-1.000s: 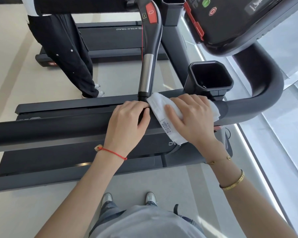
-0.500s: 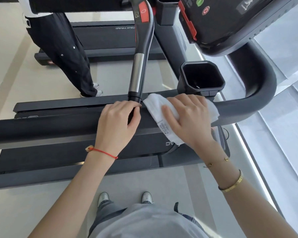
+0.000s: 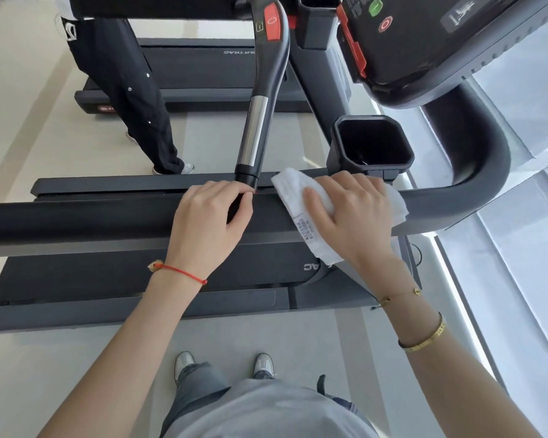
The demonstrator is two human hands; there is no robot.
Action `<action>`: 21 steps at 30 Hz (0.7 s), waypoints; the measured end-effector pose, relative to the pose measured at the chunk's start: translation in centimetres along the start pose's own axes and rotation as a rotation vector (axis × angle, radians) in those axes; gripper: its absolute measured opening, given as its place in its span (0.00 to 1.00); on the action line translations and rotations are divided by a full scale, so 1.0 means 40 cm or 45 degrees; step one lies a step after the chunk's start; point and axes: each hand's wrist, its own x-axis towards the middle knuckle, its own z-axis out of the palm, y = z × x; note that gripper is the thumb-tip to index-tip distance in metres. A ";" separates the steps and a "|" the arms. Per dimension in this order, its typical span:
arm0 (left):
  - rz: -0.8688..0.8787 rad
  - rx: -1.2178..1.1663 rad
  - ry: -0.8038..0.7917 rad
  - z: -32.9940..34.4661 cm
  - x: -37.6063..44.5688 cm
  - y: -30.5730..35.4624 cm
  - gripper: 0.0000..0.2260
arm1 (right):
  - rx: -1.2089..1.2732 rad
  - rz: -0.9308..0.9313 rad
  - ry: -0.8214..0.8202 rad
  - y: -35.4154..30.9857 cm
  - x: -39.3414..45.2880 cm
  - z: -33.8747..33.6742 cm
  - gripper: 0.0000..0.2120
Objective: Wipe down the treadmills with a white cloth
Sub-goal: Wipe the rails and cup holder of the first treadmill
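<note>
My right hand (image 3: 351, 216) holds a white cloth (image 3: 293, 188) against the treadmill's black handrail (image 3: 76, 222), fingers curved over cloth and rail just before the rail bends. A printed label hangs from the cloth's lower edge. My left hand (image 3: 206, 222) grips the same rail, its fingers curled over the top, right at the base of the upright inner handle (image 3: 253, 134) with its chrome section and red button.
A black cup holder (image 3: 336, 147) stands just behind my right hand. The console (image 3: 408, 42) with red and green buttons hangs at top right. Another person's dark-trousered legs (image 3: 130, 99) stand beside a second treadmill (image 3: 187, 67). The belt deck (image 3: 108, 273) lies below the rail.
My right hand has slid the cloth a little to the right along the rail, away from the inner handle's base. My left hand keeps its grip in the same place.
</note>
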 end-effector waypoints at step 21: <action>0.027 0.020 -0.053 -0.058 -0.012 -0.056 0.08 | 0.043 -0.120 -0.082 -0.096 0.004 0.023 0.19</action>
